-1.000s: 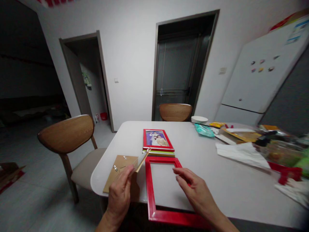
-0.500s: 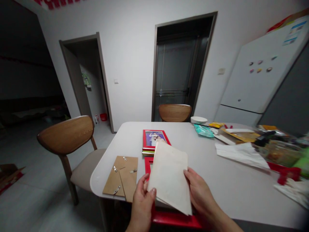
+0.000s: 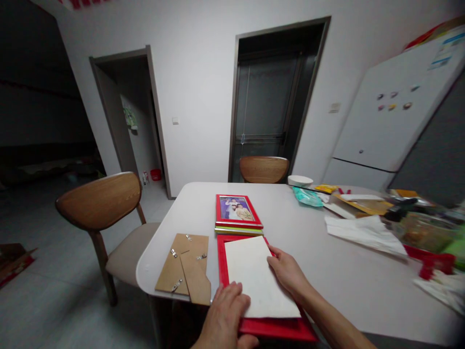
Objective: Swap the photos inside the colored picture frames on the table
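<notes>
A red picture frame [image 3: 222, 261] lies face down at the near edge of the white table [image 3: 327, 271]. A cream sheet [image 3: 254, 276] lies flat inside it. My left hand [image 3: 227, 312] rests on the sheet's near left corner, fingers flat. My right hand [image 3: 286, 271] touches the sheet's right edge, fingers stretched along it. A brown backing board [image 3: 185, 266] with metal clips lies to the left of the frame. Beyond it, a stack of frames [image 3: 237, 213] has a red one with a photo on top.
A wooden chair [image 3: 100, 206] stands at the table's left, another chair [image 3: 263, 168] at the far end. White paper [image 3: 363, 231], a teal packet [image 3: 307, 196], a white bowl [image 3: 300, 180] and cluttered packages [image 3: 421, 228] fill the right side. A fridge [image 3: 392, 116] stands at right.
A second ago my left hand held the sheet edge-on beside the empty frame. Both hands then held it above the frame. Now it lies flat inside the frame under my hands.
</notes>
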Action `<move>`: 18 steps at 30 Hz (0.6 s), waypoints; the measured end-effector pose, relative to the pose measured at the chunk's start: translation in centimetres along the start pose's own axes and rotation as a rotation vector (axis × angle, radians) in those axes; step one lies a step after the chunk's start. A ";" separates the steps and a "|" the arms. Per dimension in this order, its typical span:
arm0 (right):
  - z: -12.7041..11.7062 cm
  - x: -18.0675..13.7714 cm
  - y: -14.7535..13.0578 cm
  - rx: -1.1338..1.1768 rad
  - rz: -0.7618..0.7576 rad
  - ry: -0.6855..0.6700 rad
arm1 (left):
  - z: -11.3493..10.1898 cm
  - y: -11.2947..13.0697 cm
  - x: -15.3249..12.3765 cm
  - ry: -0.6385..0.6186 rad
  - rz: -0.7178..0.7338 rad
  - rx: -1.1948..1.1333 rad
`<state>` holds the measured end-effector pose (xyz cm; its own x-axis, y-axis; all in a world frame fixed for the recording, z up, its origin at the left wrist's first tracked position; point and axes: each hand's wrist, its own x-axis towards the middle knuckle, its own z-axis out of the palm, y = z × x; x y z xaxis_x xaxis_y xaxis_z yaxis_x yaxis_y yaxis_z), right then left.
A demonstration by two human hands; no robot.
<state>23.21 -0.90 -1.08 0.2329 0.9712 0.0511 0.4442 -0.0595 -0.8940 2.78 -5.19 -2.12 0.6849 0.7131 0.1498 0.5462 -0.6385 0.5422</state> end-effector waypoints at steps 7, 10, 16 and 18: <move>0.0 -0.4 -0.4 -0.635 -0.097 0.071 | -0.7 0.2 -0.1 -0.040 0.008 0.061; 0.3 -0.8 -0.2 -0.750 -0.072 0.109 | -0.4 0.3 -0.2 -0.042 0.013 0.089; 0.8 -1.1 0.4 -0.730 -0.138 0.153 | -0.2 0.5 -0.3 -0.033 0.041 0.114; 1.0 -1.1 0.4 -0.777 -0.176 0.157 | -0.4 0.6 -0.3 -0.021 0.057 0.095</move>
<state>22.30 -1.82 -1.94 0.1968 0.9409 0.2757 0.9461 -0.1085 -0.3052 2.73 -5.66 -1.49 0.7253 0.6694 0.1604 0.5487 -0.7030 0.4526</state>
